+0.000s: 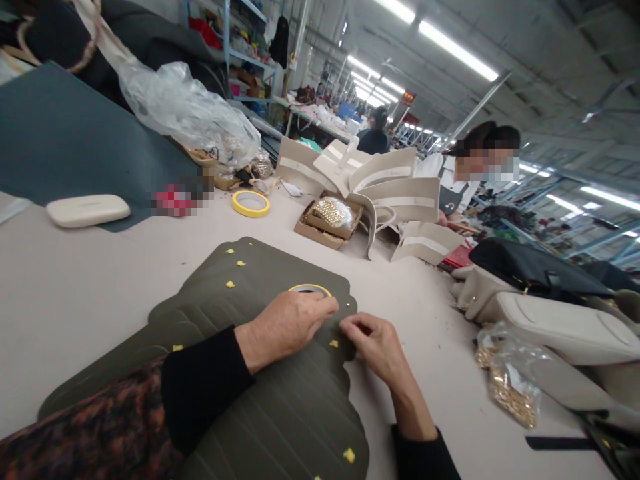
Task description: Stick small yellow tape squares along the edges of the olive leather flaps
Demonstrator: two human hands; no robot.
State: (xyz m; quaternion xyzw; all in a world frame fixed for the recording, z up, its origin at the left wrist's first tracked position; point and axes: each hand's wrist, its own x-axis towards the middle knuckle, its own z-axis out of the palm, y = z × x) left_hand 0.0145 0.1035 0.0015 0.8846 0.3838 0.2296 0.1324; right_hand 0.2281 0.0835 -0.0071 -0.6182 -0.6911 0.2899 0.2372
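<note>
Dark olive cut panels (280, 400) lie fanned in a stack on the pale table, with small yellow tape bits (349, 455) stuck on them. My left hand (287, 323) rests over the upper part of the stack, its fingers wrapped round the near side of a yellow tape roll (311, 289). Just to the right, at the stack's edge, my right hand (373, 337) has its thumb and forefinger pinched together; anything between them is too small to make out. A tiny shiny dot sits on the panel near the fingertips.
Another yellow tape roll (251, 204) lies behind the panels, near a cardboard box (327, 223) of gold hardware and cream curved pieces (400, 197). Cream and black bags (560, 320) and a plastic bag of gold parts (513, 393) are at right. A person stands beyond the table.
</note>
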